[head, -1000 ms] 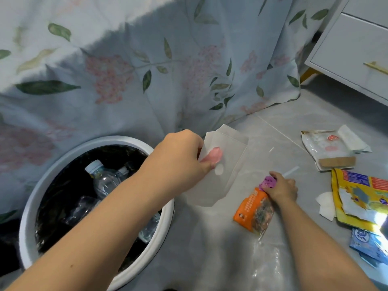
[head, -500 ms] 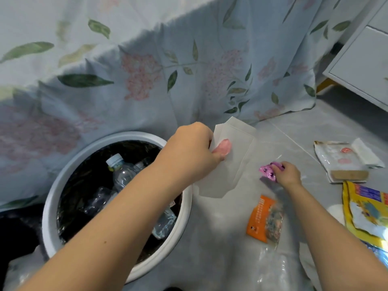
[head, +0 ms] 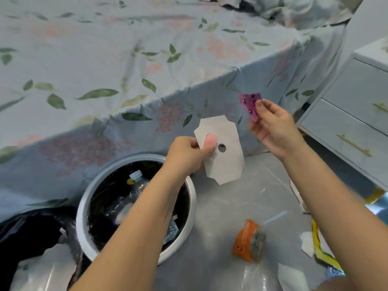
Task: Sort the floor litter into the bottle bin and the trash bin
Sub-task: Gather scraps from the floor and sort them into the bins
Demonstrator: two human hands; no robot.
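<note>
My left hand (head: pixel 189 153) pinches a white paper packet (head: pixel 225 156) with a round hole, held just above and right of the white round bin (head: pixel 192 198). The bin has a black liner and holds several clear plastic bottles (head: pixel 134 185). My right hand (head: pixel 273 127) is raised in front of the bedspread and pinches a small purple wrapper (head: pixel 249 105) between thumb and fingers. An orange snack packet (head: pixel 247 240) lies on the grey floor below, with a clear plastic bag (head: pixel 258 278) near it.
A floral bedspread (head: pixel 126 70) hangs down behind the bin. A pale drawer unit (head: pixel 357 122) with gold handles stands at right. A black bag (head: pixel 29 232) and clear plastic (head: pixel 35 274) lie at lower left. A yellow packet (head: pixel 321 255) and white paper scraps (head: pixel 307 244) lie at lower right.
My right hand has lifted the purple wrapper from the floor up to chest height. My left hand has kept hold of the white packet, and the view has tilted upward.
</note>
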